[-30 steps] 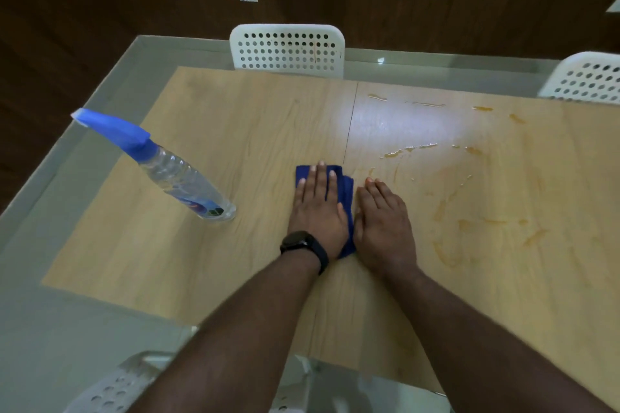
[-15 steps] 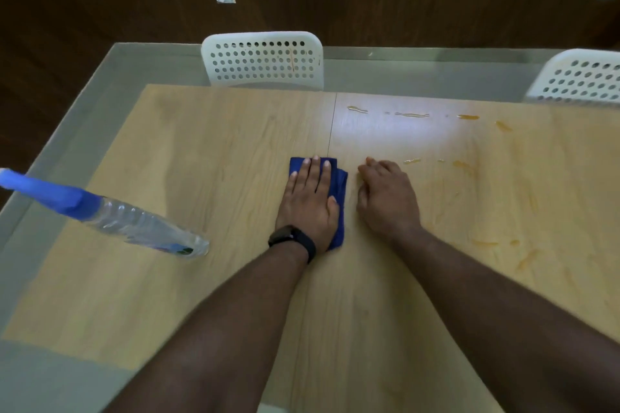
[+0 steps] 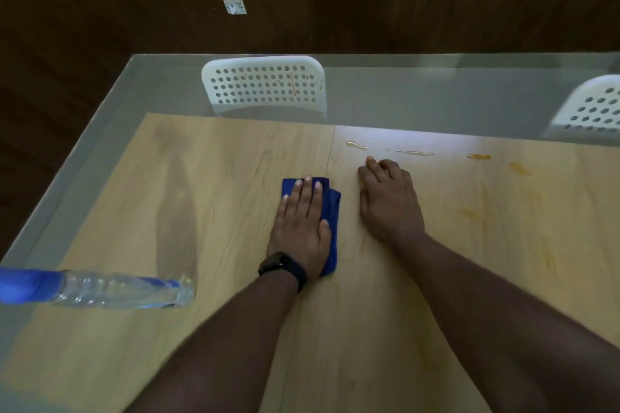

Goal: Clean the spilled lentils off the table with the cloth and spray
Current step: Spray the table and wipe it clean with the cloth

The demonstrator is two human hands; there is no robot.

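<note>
My left hand (image 3: 303, 226) lies flat, fingers straight, pressing a folded blue cloth (image 3: 333, 211) onto the wooden table (image 3: 208, 198). A black watch is on that wrist. My right hand (image 3: 387, 199) rests on the table just right of the cloth, its fingers bent at the tips and holding nothing. Orange lentil smears (image 3: 416, 152) run along the far edge beyond my right hand, with fainter stains (image 3: 518, 168) further right. A clear spray bottle (image 3: 114, 290) with a blue head stands at the left, near the table edge.
Two white perforated chairs stand behind the table, one (image 3: 265, 85) at the far middle and one (image 3: 590, 109) at the far right. A grey glass border (image 3: 84, 151) rims the wood. Dark wooden wall panels rise behind.
Both hands and the cloth have slid away from me toward the far edge. The smears that lay beside my right hand a second ago are no longer visible there. The view has tilted down.
</note>
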